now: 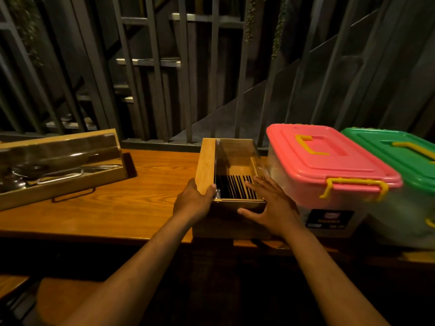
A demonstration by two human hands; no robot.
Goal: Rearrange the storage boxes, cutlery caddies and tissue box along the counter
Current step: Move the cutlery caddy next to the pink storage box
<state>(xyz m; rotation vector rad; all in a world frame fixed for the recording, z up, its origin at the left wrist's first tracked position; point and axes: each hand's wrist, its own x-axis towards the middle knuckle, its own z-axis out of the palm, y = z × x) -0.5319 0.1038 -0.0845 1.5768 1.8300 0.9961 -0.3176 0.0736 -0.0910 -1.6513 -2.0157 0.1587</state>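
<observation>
Step in hand: positioning the caddy [231, 172] beside the pink box [329, 170]. Left hand [191, 201] gripped its left wall; right hand [266, 205] lay spread on its near-right corner. Next move likely calls for sliding it clear.

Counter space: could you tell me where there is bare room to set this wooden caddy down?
Bare counter lies between the long tray and the caddy. Right of it, the pink-lidded box and green-lidded box crowd together.
</observation>
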